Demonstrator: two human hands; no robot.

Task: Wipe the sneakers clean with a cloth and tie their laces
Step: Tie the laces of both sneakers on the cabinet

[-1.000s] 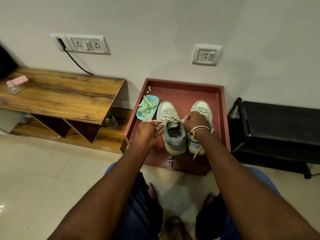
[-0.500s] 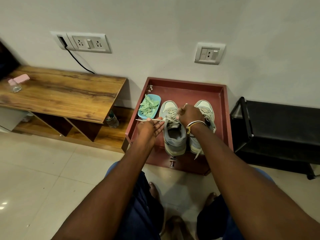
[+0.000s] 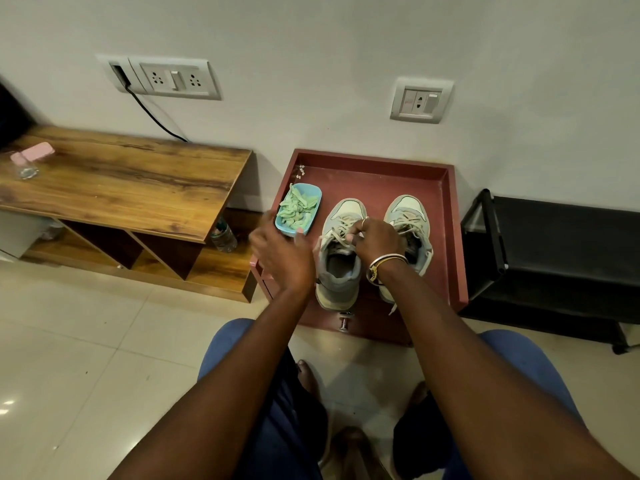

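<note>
Two grey and pale-green sneakers stand side by side, toes to the wall, on a red tray (image 3: 377, 171). My right hand (image 3: 377, 237), with a ring and bangles, pinches the beige laces over the tongue of the left sneaker (image 3: 341, 268). My wrist covers part of the right sneaker (image 3: 408, 211); a loose lace end of it hangs over the tray's front edge. My left hand (image 3: 282, 254) is motion-blurred, left of the left sneaker and just in front of a blue bowl (image 3: 313, 216) holding a crumpled green cloth (image 3: 296, 209). No lace shows in it.
A low wooden bench (image 3: 121, 181) stands to the left with a small glass bottle (image 3: 26, 166) on top and a plastic bottle (image 3: 224, 237) underneath. A black rack (image 3: 554, 258) is on the right. My knees and bare feet are below, on the tiled floor.
My left hand had been pulling a lace end out to the left; it now sits blurred near the blue bowl without a visible lace. My right hand shifted slightly left, onto the left sneaker's laces.
</note>
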